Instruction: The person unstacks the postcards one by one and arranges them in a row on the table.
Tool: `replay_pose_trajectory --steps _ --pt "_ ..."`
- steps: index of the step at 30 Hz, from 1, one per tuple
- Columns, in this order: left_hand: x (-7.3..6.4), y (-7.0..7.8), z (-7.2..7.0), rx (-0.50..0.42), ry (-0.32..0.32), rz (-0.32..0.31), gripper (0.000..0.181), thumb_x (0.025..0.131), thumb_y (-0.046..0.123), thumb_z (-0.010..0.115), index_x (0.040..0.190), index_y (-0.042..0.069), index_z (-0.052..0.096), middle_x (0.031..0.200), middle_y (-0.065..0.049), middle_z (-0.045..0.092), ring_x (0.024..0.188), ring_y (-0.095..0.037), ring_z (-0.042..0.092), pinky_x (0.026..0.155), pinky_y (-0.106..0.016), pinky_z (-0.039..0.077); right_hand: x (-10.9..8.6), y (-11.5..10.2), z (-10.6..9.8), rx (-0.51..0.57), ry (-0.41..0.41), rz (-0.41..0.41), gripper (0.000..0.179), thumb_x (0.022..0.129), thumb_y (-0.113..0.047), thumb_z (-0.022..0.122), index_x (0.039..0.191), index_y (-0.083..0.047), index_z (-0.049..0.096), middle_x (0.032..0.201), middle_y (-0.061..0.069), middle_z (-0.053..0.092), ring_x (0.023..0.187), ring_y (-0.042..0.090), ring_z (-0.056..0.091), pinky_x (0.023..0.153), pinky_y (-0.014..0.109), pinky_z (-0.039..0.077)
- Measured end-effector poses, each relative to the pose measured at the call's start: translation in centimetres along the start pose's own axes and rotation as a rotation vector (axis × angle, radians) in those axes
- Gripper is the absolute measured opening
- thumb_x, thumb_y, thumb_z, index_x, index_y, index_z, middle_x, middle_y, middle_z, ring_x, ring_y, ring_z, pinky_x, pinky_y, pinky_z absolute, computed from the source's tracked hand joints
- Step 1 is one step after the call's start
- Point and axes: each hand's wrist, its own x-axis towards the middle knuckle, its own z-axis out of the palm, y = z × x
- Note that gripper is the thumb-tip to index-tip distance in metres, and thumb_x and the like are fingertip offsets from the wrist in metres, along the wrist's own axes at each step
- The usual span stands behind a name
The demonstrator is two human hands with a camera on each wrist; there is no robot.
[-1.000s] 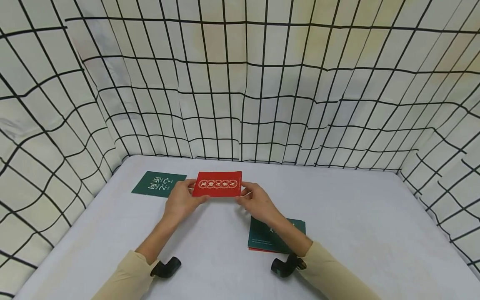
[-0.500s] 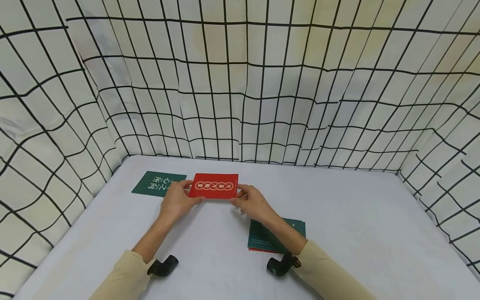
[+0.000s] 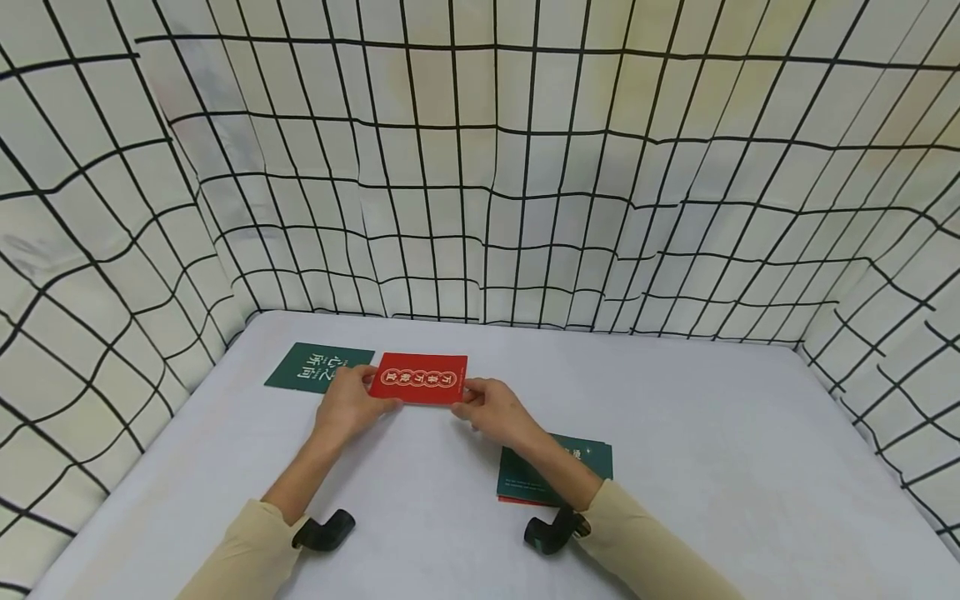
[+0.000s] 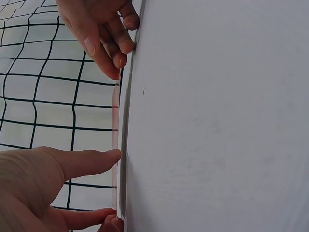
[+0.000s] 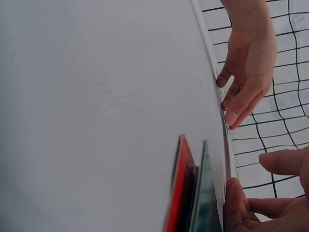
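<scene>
Just right of the green card [image 3: 318, 367] on the table [image 3: 712, 467], the head view showed a red card [image 3: 418, 379] pinched by the left hand [image 3: 348, 403] and right hand [image 3: 491, 408] at its short ends. The left wrist view showed that card [image 4: 116, 145] edge-on between fingertips [image 4: 108, 155]. The right wrist view showed stacked cards [image 5: 190, 193] nearer.

Bright, even, soft lighting; faint shadows under forearms on the desk [image 3: 675, 433]. Fisheye bending of grid lines at edges. Wrist views close, slightly soft.
</scene>
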Motion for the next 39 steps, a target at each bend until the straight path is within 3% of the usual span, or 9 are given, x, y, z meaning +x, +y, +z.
replay_pose_trajectory --steps 13,39 --pt "0.4 -0.3 0.1 -0.003 -0.002 -0.006 0.078 0.087 0.021 0.08 0.148 -0.013 0.045 0.142 -0.035 0.042 0.129 -0.047 0.044 0.097 -0.06 0.053 0.5 0.0 0.4 -0.014 -0.002 -0.002 0.059 0.099 -0.021 0.072 0.149 0.003 0.052 0.112 0.011 0.068 0.077 0.014 0.061 0.063 0.02 0.051" --pt "0.5 -0.8 0.1 0.036 -0.008 0.015 0.08 0.087 0.022 0.079 0.149 -0.014 0.042 0.138 -0.036 0.043 0.125 -0.048 0.047 0.096 -0.062 0.054 1.2 -0.2 0.6 -0.05 -0.008 0.001 0.053 0.099 -0.021 0.071 0.144 0.003 0.058 0.095 0.005 0.065 0.066 0.013 0.056 0.059 0.022 0.045"
